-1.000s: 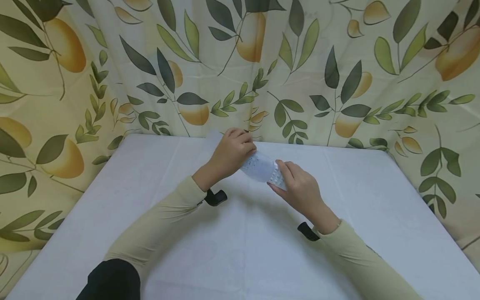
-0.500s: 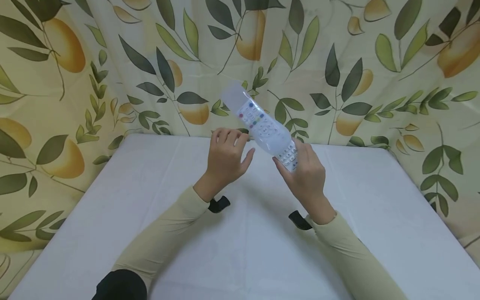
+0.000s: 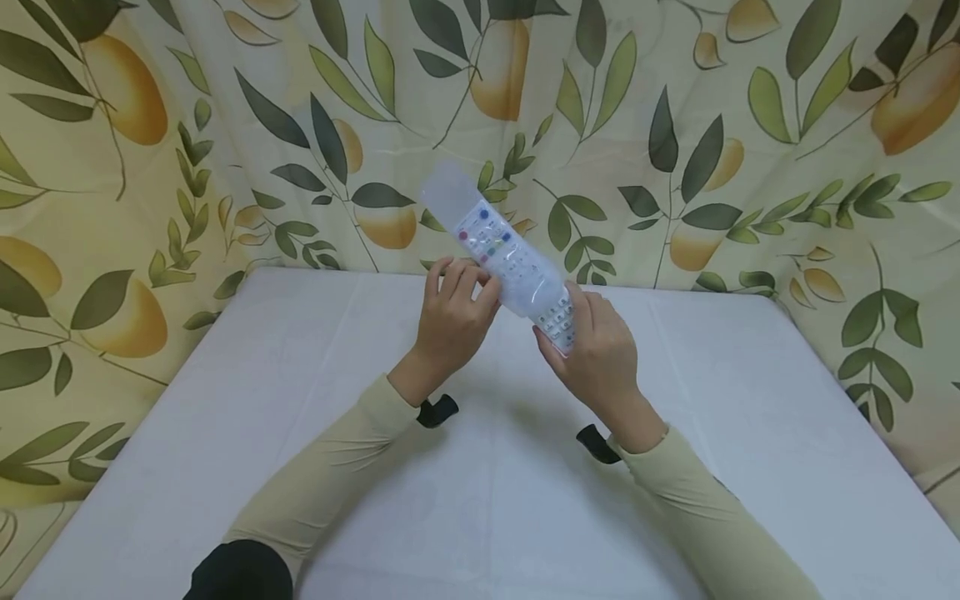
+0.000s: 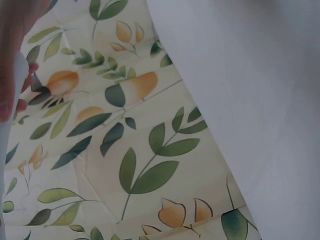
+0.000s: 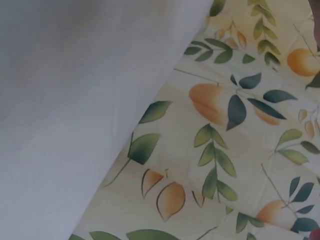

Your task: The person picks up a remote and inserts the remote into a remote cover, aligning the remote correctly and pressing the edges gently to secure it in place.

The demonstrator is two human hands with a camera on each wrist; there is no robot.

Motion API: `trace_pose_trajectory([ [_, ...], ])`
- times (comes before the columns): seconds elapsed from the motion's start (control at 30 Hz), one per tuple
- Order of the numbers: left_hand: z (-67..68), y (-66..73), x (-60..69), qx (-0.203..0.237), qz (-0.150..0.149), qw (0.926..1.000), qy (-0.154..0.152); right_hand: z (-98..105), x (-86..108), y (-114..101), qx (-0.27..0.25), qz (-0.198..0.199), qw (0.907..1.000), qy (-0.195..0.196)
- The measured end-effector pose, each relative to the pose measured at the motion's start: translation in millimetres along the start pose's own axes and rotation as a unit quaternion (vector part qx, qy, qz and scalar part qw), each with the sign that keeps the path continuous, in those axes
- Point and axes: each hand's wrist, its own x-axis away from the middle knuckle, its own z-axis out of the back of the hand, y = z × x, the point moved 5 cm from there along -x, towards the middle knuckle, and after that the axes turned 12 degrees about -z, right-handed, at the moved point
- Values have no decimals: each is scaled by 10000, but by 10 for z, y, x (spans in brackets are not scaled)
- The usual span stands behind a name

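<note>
A white remote control [image 3: 557,323] with small buttons, some coloured, is held up tilted over the back of the table in the head view. A clear plastic sleeve [image 3: 450,193] covers its upper part and reaches past its top end, and the lower keypad is bare. My right hand [image 3: 602,364] grips that lower end, thumb on the near side. At the sleeve's left edge my left hand [image 3: 454,321] pinches with bent fingers. The left wrist view shows part of a hand [image 4: 9,65] and a white edge at its left border, with fingertips beyond it.
A white-covered table [image 3: 487,500] lies below the hands. Behind it hangs a curtain [image 3: 600,167] printed with leaves and fruit. Black wrist mounts [image 3: 597,443] sit at both sleeve cuffs.
One second ago the left hand covered the sleeve's upper part; it then came off, and the remote rose. Now the remote has shifted left and slightly down, and the left fingers have closed at the sleeve's edge.
</note>
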Motion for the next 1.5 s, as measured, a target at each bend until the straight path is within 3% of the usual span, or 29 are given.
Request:
trace_pose_trajectory([
  [0.23,28,39,-18,-5,-46,9997,228,-21,-47,-21,689,258,9973,-29],
  [0.4,0,110,-15,-99,-282,9996,1,-49,-25,-17,787,339,9963,-78],
  [0.63,-30,194,2,38,-885,9950,-467,-54,3,2,993,187,9947,-171],
  [1.03,8,253,72,165,-1466,9858,-798,32,-18,84,550,82,9983,191],
  [1.27,57,239,29,243,-1731,9814,-797,95,-57,110,476,122,9987,146],
  [1.4,8,224,92,237,-1613,9799,-1149,83,-53,124,273,289,9989,236],
  [1.5,-46,192,169,462,-1017,9828,-1468,80,-44,158,161,205,9986,463],
])
